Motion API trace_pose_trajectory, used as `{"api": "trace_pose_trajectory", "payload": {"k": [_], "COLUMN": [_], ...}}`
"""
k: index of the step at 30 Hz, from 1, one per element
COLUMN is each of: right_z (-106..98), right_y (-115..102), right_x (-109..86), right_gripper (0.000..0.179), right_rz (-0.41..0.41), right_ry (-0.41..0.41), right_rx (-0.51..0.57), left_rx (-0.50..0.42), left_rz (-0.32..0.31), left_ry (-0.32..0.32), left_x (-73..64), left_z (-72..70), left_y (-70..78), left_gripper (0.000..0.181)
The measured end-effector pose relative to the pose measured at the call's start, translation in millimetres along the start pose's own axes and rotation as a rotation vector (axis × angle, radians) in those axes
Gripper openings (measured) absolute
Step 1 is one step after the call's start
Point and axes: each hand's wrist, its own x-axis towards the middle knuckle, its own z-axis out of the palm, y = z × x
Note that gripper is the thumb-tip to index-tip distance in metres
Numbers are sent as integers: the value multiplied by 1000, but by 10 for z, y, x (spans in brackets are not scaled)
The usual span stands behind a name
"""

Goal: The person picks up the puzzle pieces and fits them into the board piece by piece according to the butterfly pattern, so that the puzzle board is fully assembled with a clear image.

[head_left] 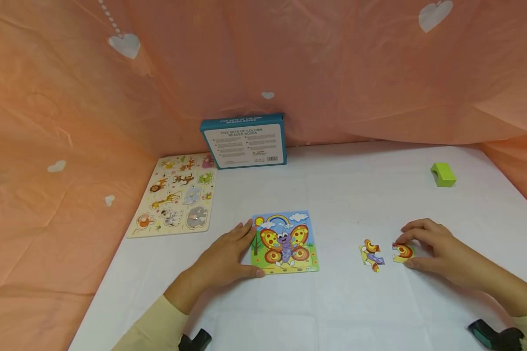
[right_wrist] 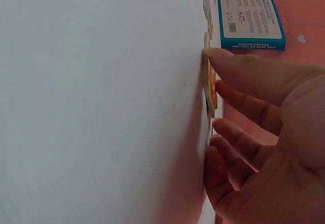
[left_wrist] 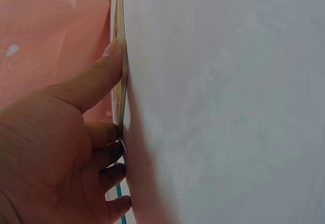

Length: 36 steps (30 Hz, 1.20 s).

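Note:
A square butterfly puzzle (head_left: 285, 243) lies flat on the white table, its picture filled in. My left hand (head_left: 226, 253) rests at its left side, thumb at the lower edge and fingers spread along the upper left. In the left wrist view the thumb (left_wrist: 109, 64) touches the puzzle's thin edge. To the right, my right hand (head_left: 439, 253) pinches a small puzzle piece (head_left: 404, 252) with a red and yellow swirl between thumb and forefinger. A second puzzle piece (head_left: 371, 255), yellow and purple, lies just left of it. The right wrist view shows the pinched piece (right_wrist: 209, 76) edge-on.
An animal puzzle board (head_left: 173, 195) lies at the back left. Beside it a blue and white box (head_left: 246, 141) stands on edge against the orange cloth (head_left: 355, 73). A green arch block (head_left: 443, 174) sits at the back right of the white table (head_left: 334, 185).

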Motion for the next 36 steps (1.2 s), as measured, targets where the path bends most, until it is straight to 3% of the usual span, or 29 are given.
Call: {"api": "trace_pose_trajectory", "payload": {"k": [5,12,19,27,36], "right_z": [5,9,77,209,470], "right_y": [-50,-184,-334,-630,-908], "right_x": [28,118,307,542,767], "right_gripper": [38,28,45,35,16], "right_rz": [9,112,39,93,67], "right_ry": [-3,-17,47,-39,-107], "right_rx": [39,135,336,404,415], "left_rx": [6,21,18,8,12], "left_rz": [-3,-12,-27,-29,-21], "left_ry": [0,-3,-4,-4,-3], "left_x": [-1,7,18,13,18], "left_z": [-1,9,18,14,19], "left_y": [2,-1,-10,-6,-20], "left_gripper": [107,106,107,107,108]}}
